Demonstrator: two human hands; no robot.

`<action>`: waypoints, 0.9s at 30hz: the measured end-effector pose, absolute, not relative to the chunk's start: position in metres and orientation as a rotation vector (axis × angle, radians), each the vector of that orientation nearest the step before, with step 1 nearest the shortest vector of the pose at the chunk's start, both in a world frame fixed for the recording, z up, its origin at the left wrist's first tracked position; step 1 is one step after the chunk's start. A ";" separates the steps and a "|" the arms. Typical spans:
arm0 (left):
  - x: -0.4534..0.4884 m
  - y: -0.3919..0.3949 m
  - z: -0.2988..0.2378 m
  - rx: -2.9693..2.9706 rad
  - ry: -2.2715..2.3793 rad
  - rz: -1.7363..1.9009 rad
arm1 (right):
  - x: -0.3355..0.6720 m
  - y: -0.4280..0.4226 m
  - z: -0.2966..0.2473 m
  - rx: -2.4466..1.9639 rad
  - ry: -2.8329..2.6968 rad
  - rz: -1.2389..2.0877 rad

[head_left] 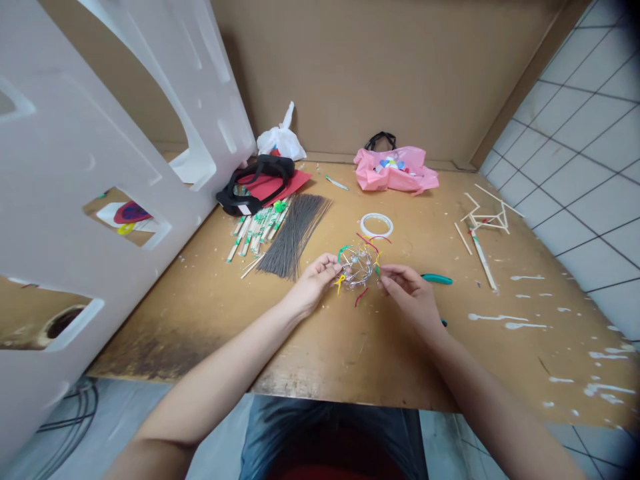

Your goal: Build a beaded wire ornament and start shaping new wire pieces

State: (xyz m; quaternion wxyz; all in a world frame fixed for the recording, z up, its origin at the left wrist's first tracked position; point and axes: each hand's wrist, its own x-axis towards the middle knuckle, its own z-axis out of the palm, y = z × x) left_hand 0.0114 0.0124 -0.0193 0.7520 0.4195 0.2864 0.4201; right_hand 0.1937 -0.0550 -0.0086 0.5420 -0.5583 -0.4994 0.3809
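Observation:
A small ball-shaped wire frame (357,267) with coloured twist ties in red, green and yellow sits between my hands over the brown table (310,347). My left hand (314,283) pinches its left side with closed fingers. My right hand (407,288) pinches its right side, fingers curled. A white tape ring (377,225) lies just beyond the frame. Teal-handled pliers (436,279) lie on the table right behind my right hand.
A bundle of thin dark wires (295,233) and wrapped chopsticks (257,230) lie left of centre. A pink bag (396,169), white bag (281,139) and black strap on red paper (260,181) sit at the back. A stick structure (485,220) lies right. White foam panel (75,167) stands left.

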 end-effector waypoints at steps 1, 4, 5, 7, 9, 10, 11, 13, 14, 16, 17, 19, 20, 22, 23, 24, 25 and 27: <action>0.011 0.014 -0.019 0.879 0.608 0.910 | 0.194 -0.055 -0.009 -1.338 -1.189 0.888; 0.009 0.015 -0.016 0.819 0.578 0.895 | 0.194 -0.056 -0.011 -1.364 -1.223 0.859; 0.009 0.015 -0.015 0.807 0.574 0.891 | 0.193 -0.056 -0.012 -1.366 -1.236 0.852; 0.009 0.013 -0.013 0.790 0.567 0.882 | 0.192 -0.057 -0.012 -1.367 -1.263 0.840; 0.010 0.011 -0.013 0.791 0.564 0.879 | 0.191 -0.059 -0.011 -1.371 -1.293 0.814; 0.010 0.011 -0.013 0.798 0.560 0.876 | 0.190 -0.059 -0.010 -1.373 -1.309 0.795; 0.010 0.010 -0.013 0.810 0.553 0.873 | 0.190 -0.060 -0.010 -1.375 -1.321 0.780; 0.011 0.008 -0.013 0.847 0.537 0.864 | 0.190 -0.059 -0.009 -1.370 -1.327 0.823; 0.012 0.008 -0.014 0.868 0.529 0.860 | 0.190 -0.059 -0.009 -1.355 -1.316 0.896; 0.012 0.007 -0.014 0.904 0.521 0.859 | 0.189 -0.058 -0.009 -1.295 -1.259 1.104; 0.012 0.007 -0.014 0.914 0.518 0.865 | 0.189 -0.057 -0.009 -1.254 -1.220 1.206; 0.011 0.008 -0.013 0.909 0.504 0.871 | 0.189 -0.057 -0.010 -1.189 -1.160 1.310; 0.011 0.007 -0.013 0.899 0.496 0.867 | 0.189 -0.056 -0.010 -1.180 -1.148 1.299; 0.012 0.006 -0.012 0.880 0.486 0.858 | 0.188 -0.056 -0.010 -1.191 -1.171 1.192; 0.012 0.005 -0.012 0.873 0.485 0.851 | 0.188 -0.057 -0.011 -1.200 -1.206 1.124; 0.013 0.003 -0.013 0.871 0.485 0.844 | 0.187 -0.057 -0.012 -1.213 -1.253 1.058; 0.015 0.001 -0.014 0.868 0.485 0.837 | 0.187 -0.058 -0.014 -1.236 -1.306 0.992; 0.018 -0.002 -0.015 0.860 0.479 0.819 | 0.187 -0.059 -0.017 -1.315 -1.428 0.864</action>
